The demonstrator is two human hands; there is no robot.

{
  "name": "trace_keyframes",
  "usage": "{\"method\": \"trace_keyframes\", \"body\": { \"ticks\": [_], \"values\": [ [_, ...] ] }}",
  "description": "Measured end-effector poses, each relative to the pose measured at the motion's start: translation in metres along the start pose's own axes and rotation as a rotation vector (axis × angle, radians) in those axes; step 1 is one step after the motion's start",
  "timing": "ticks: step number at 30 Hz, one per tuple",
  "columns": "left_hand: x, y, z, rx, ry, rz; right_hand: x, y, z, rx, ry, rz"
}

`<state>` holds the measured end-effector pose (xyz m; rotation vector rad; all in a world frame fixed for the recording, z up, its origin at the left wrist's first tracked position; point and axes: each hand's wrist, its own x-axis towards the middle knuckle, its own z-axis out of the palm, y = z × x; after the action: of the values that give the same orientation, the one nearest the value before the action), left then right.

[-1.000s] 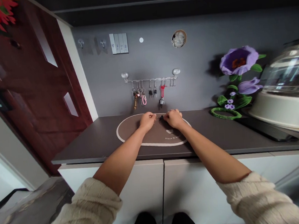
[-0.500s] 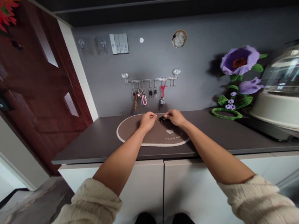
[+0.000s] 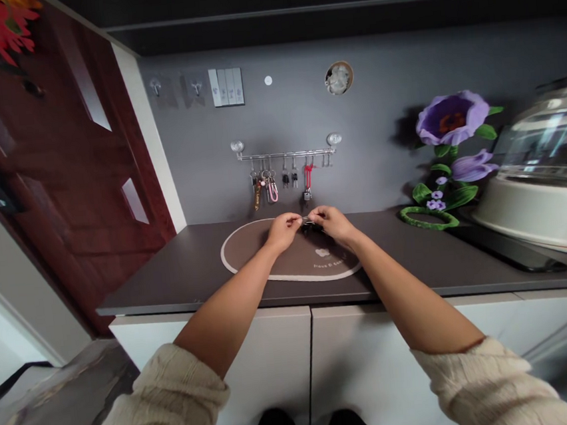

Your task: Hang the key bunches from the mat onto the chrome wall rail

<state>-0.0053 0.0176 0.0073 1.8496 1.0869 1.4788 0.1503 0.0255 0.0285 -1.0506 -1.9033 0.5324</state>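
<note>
Just above the mat, my left hand (image 3: 284, 232) and my right hand (image 3: 333, 222) are close together, both pinching with thumb and fingers. Between their fingertips is a small bunch of dark keys (image 3: 309, 226) with a thin shiny metal piece at its top. My right hand holds the keys by that metal part. What the left fingertips pinch is too small to make out. Under the hands lies a brown oval mat (image 3: 251, 249) with a pale rim. Behind them, a clear hook rail (image 3: 285, 154) on the wall carries several keys and key rings, including a red-strapped one (image 3: 307, 177).
The mat lies on a dark countertop (image 3: 168, 263) above white cabinets. To the right stand purple fabric flowers (image 3: 452, 119), a dark phone-like slab (image 3: 518, 250) and a white appliance with a clear cover (image 3: 527, 199). A red-brown door (image 3: 71, 193) is at the left.
My left hand has moved slightly right, and its fingertips now meet the metal piece by my right hand. The right hand has shifted a little left with the keys.
</note>
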Motion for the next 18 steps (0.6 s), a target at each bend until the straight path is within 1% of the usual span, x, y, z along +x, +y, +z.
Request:
{"method": "trace_keyframes", "body": {
  "ticks": [4, 8, 12, 18],
  "values": [
    [0.000, 0.003, 0.001, -0.034, -0.011, 0.044, -0.001, -0.004, 0.001, 0.193, 0.003, -0.006],
    [0.000, 0.008, -0.001, 0.002, 0.002, 0.111, -0.002, -0.007, 0.002, 0.343, 0.000, 0.025],
    [-0.002, 0.015, -0.003, 0.034, 0.029, 0.123, -0.003, -0.010, 0.002, 0.418, 0.004, 0.058],
    [-0.002, 0.019, -0.005, -0.016, 0.067, 0.120, -0.006, -0.021, 0.000, 0.468, 0.001, 0.081]
  ]
}}
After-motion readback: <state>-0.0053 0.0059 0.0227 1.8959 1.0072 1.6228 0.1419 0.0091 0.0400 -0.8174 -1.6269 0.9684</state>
